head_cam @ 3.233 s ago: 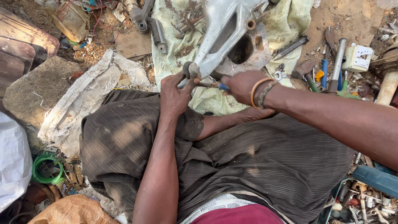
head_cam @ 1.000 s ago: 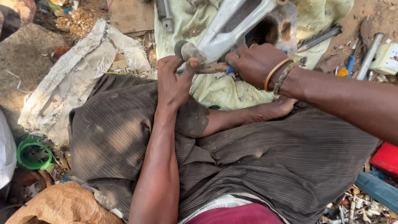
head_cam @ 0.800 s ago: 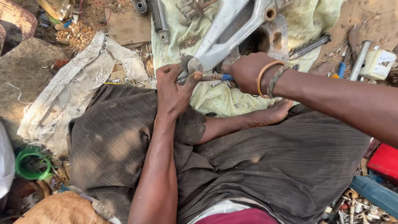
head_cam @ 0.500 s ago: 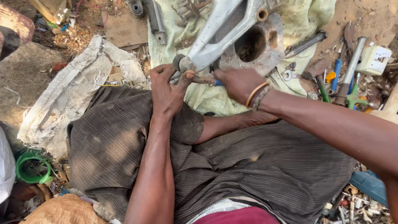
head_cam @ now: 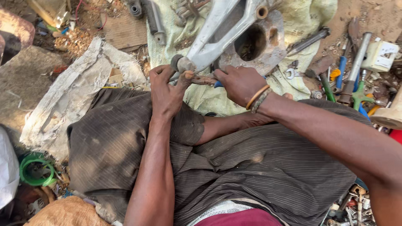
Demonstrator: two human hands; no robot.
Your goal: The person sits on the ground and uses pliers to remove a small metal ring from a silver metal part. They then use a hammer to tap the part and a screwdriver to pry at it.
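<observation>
Left hand point(head_cam: 167, 90) pinching bushing end point(head_cam: 181, 64) of cast aluminium arm point(head_cam: 217, 31), lying on green cloth point(head_cam: 305, 16). Right hand point(head_cam: 238, 83) wrapping blue-handled pliers point(head_cam: 205, 79), jaws reaching bushing. Arm judging heavy, rigid, greasy; gripping best at narrow shank.

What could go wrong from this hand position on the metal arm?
The left hand pinches right at the joint end of the grey metal arm, where the right hand works a rusty tool; a slip could hit the thumb. Loose tools crowd the right side, easy to knock.
</observation>
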